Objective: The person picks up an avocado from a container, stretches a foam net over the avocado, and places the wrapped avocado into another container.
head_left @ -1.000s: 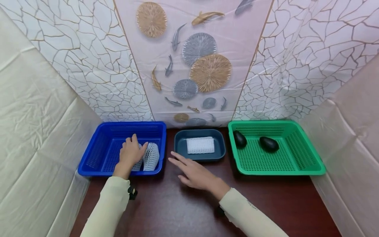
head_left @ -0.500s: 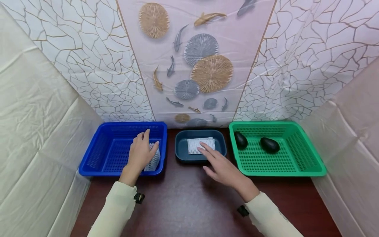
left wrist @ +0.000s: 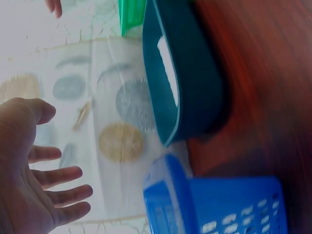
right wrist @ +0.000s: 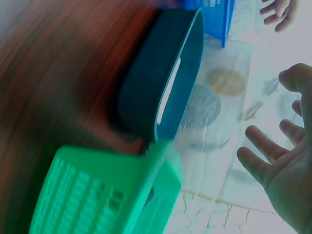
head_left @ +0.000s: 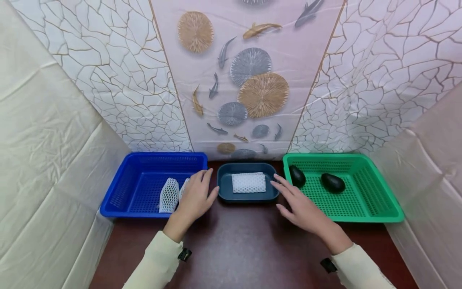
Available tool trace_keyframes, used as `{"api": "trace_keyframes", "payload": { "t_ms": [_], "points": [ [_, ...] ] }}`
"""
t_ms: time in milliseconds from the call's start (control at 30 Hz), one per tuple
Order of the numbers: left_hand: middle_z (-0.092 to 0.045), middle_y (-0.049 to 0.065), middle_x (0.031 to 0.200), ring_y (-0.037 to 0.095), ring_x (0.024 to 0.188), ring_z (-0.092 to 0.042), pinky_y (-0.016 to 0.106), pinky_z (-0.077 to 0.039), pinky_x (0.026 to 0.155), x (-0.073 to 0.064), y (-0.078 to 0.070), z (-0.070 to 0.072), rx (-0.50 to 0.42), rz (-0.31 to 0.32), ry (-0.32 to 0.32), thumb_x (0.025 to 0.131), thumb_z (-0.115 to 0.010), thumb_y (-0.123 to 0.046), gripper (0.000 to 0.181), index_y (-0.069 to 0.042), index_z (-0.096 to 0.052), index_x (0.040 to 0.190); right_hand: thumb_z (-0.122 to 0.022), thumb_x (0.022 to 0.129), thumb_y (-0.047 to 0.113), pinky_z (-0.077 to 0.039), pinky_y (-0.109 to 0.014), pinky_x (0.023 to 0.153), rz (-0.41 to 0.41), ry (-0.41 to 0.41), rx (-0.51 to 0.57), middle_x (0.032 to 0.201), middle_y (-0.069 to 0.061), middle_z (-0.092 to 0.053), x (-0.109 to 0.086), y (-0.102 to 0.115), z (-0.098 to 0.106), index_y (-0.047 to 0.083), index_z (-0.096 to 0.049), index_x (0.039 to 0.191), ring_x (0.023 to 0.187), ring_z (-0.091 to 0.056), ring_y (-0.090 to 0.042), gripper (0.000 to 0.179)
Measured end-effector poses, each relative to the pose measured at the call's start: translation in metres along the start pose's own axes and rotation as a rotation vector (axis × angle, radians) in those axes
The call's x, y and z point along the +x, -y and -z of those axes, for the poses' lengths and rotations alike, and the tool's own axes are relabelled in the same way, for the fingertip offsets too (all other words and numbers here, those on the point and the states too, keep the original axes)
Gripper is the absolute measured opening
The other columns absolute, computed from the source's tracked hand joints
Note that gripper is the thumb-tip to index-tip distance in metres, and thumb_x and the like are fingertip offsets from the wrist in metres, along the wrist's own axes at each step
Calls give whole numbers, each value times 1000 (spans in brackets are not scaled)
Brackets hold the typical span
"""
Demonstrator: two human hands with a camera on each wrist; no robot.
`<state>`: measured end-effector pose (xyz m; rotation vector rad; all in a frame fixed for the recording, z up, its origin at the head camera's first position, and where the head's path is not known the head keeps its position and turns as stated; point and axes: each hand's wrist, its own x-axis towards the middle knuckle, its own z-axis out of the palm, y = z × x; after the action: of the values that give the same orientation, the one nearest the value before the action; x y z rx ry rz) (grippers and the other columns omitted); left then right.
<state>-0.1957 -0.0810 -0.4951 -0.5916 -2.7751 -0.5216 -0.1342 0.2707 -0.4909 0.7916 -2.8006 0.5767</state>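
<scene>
My left hand (head_left: 195, 196) hovers over the right rim of the blue basket (head_left: 119, 200), its fingers spread and nothing in them. Under and beside it, inside that basket, lie two white foam net sleeves (head_left: 169, 196), one partly hidden by the hand. Between the hands, a dark blue-grey tray (head_left: 225, 196) holds a flat white foam net sleeve (head_left: 249, 183). With fingers extended, my right hand (head_left: 303, 209) hangs empty between the tray's right end and the green basket (head_left: 346, 218). Both wrist views show the palms bare and the fingers apart.
Two dark, smooth, pear-shaped fruits (head_left: 333, 183) lie in the green basket, one against its left wall. The reddish-brown table (head_left: 238, 249) extends in front of the tray. A patterned cloth wall (head_left: 260, 132) stands right behind the containers, with pale cloth at both sides.
My left hand has moved right, from above the sleeves to the blue basket's right rim. My right hand has gone from the tray's left end, across it, to its right end.
</scene>
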Motion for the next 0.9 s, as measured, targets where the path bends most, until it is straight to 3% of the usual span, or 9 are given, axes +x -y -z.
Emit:
{"api": "trace_keyframes", "payload": {
  "t_ms": [267, 433, 767, 900],
  "points": [
    [-61, 19, 139, 35, 129, -59, 52, -49, 107, -8, -24, -24, 36, -172, 12, 101, -63, -38, 60, -4, -51, 149, -73, 96, 20, -46, -58, 107, -49, 18, -73, 173, -6, -19, -9, -30, 23, 15, -31, 163, 149, -38, -39, 79],
    [-60, 18, 140, 33, 130, -59, 50, -47, 110, -12, -32, -41, 72, -241, 45, 103, -60, -41, 60, -3, -51, 148, -73, 96, 18, -46, -62, 104, -83, 9, -70, 172, -11, -22, -12, -55, 33, 13, -30, 163, 145, -40, -45, 80],
    [-58, 14, 145, 30, 135, -55, 50, -47, 111, -17, -36, -70, 105, -250, 158, 105, -55, -44, 58, -8, -49, 150, -68, 100, 25, -34, -72, 108, -305, 82, -7, 171, -22, -16, -11, -104, 41, 5, -21, 164, 147, -29, -54, 81],
    [-59, 14, 143, 30, 133, -57, 49, -48, 109, -17, -34, -79, 151, -250, 159, 105, -55, -44, 57, -9, -50, 150, -70, 99, 26, -29, -75, 109, -359, 116, 13, 169, -27, -15, -11, -122, 40, 1, -20, 163, 146, -26, -58, 85]
  ]
}}
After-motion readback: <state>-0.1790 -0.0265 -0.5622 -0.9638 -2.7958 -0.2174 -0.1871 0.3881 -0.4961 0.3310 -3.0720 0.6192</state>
